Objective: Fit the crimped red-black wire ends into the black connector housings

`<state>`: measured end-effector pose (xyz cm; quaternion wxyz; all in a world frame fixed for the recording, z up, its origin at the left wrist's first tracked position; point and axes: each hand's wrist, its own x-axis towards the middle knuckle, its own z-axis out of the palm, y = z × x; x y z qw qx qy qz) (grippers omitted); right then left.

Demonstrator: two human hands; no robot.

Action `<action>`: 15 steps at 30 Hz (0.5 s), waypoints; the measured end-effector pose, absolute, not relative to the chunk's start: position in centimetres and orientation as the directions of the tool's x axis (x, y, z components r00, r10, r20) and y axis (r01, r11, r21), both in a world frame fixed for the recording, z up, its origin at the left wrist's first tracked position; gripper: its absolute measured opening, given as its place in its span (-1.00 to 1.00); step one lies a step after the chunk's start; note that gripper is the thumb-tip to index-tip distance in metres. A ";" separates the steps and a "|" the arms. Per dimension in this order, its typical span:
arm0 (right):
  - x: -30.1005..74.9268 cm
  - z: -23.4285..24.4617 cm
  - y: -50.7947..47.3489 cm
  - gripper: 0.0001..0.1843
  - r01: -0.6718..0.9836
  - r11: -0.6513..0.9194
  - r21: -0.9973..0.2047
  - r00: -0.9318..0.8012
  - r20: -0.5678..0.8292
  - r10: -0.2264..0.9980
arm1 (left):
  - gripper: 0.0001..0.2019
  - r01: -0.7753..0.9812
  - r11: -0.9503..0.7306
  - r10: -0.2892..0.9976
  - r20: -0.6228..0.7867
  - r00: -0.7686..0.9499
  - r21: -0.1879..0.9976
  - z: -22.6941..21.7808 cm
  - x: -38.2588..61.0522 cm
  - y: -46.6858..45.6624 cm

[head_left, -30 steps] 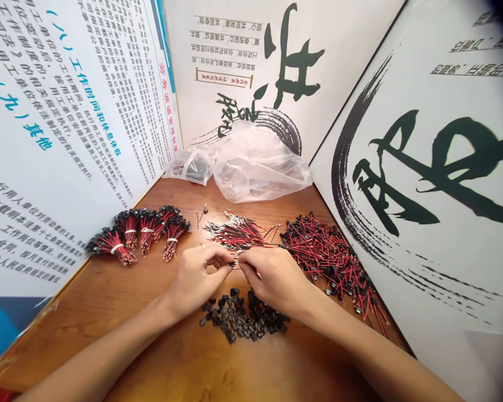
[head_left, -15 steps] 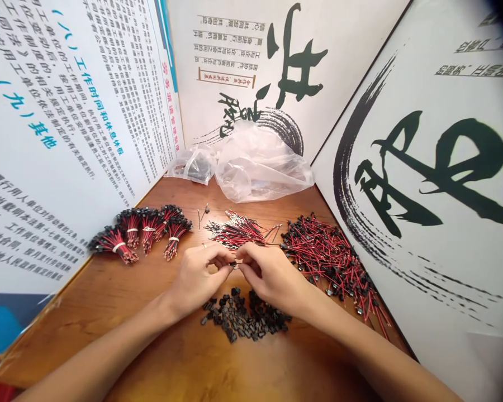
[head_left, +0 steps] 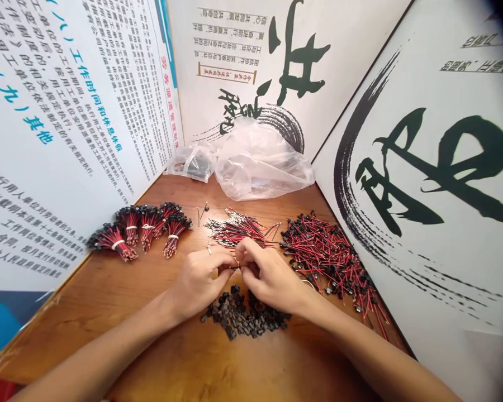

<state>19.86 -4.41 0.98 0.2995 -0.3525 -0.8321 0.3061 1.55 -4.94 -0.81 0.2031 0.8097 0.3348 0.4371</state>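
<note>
head view: both hands meet over the middle of the wooden table [head_left: 151,357], fingertips pressed together. the left hand [head_left: 199,279] is curled, thumb and forefinger pinched on a small black connector [head_left: 233,267]. the right hand [head_left: 272,279] is curled too, its fingertips closed on the same piece from the right side. whether a wire already sits in it is too small to tell. the connector is held just above the table, between the two hands. it hangs a little to the far side of the heap of loose black housings [head_left: 245,317], which lies on the wood just near of the hands.

just beyond the hands lies a small pile of loose red and black wires [head_left: 238,229] with bare metal ends. to the right, a large spread of red wires with black plugs [head_left: 331,254] runs along the right board [head_left: 423,268]. to the left, well apart from the hands, a row of tied wire bundles [head_left: 145,226], each with a white band, rests by the printed left board [head_left: 46,167]. at the far end of the table sit a big crumpled clear plastic bag [head_left: 262,162] and, touching it on the left, a smaller clear bag [head_left: 193,163] with dark parts inside. behind them stands a back board [head_left: 339,33] with black brush lettering.
</note>
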 end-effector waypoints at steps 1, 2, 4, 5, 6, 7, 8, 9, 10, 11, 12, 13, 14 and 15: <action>19.9 1.0 -4.3 -0.76 0.406 0.564 -0.719 -0.574 0.280 0.770 | -0.86 0.364 -0.684 0.728 0.564 0.390 0.632 -0.8 1.6 -4.9; 20.0 1.0 -4.2 -0.76 0.406 0.563 -0.720 -0.578 0.275 0.768 | -0.86 0.367 -0.670 0.741 0.552 0.382 0.645 -0.8 1.6 -4.8; 20.3 1.1 -3.7 -0.77 0.393 0.546 -0.740 -0.590 0.252 0.767 | -0.87 0.381 -0.640 0.768 0.530 0.360 0.668 -0.6 1.6 -4.6; 20.5 1.2 -3.3 -0.78 0.387 0.532 -0.754 -0.593 0.239 0.769 | -0.86 0.391 -0.628 0.778 0.523 0.349 0.673 -0.5 1.5 -4.4; 20.8 1.2 -2.8 -0.79 0.390 0.518 -0.761 -0.584 0.230 0.778 | -0.86 0.402 -0.617 0.787 0.517 0.337 0.677 -0.4 1.4 -4.2; 21.1 1.2 -2.3 -0.79 0.412 0.509 -0.756 -0.568 0.224 0.792 | -0.86 0.411 -0.603 0.798 0.508 0.324 0.684 -0.2 1.2 -4.0; 21.4 1.1 -1.9 -0.81 0.452 0.507 -0.734 -0.550 0.218 0.806 | -0.87 0.416 -0.583 0.813 0.496 0.306 0.698 -0.1 1.1 -3.8; 21.7 0.9 -1.4 -0.83 0.505 0.513 -0.694 -0.539 0.210 0.816 | -0.88 0.412 -0.555 0.832 0.477 0.284 0.723 0.0 0.9 -3.6; 21.9 0.6 -1.1 -0.86 0.559 0.523 -0.643 -0.544 0.192 0.817 | -0.89 0.396 -0.522 0.853 0.453 0.259 0.756 0.1 0.7 -3.4; 22.0 0.2 -0.8 -0.88 0.605 0.536 -0.589 -0.562 0.161 0.812 | -0.90 0.368 -0.488 0.872 0.429 0.234 0.791 0.2 0.5 -3.2; 22.0 -0.3 -0.7 -0.90 0.638 0.552 -0.537 -0.588 0.122 0.799 | -0.91 0.334 -0.459 0.887 0.408 0.214 0.823 0.2 0.4 -3.1; 21.9 -0.8 -0.6 -0.90 0.659 0.570 -0.491 -0.615 0.086 0.784 | -0.92 0.299 -0.437 0.898 0.392 0.199 0.848 0.2 0.3 -3.0; 21.7 -1.3 -0.7 -0.91 0.672 0.586 -0.453 -0.633 0.060 0.772 | -0.92 0.269 -0.421 0.905 0.381 0.191 0.866 0.2 0.3 -3.0; 21.5 -1.7 -0.7 -0.92 0.682 0.596 -0.424 -0.640 0.047 0.767 | -0.92 0.246 -0.413 0.908 0.375 0.190 0.877 0.1 0.3 -3.0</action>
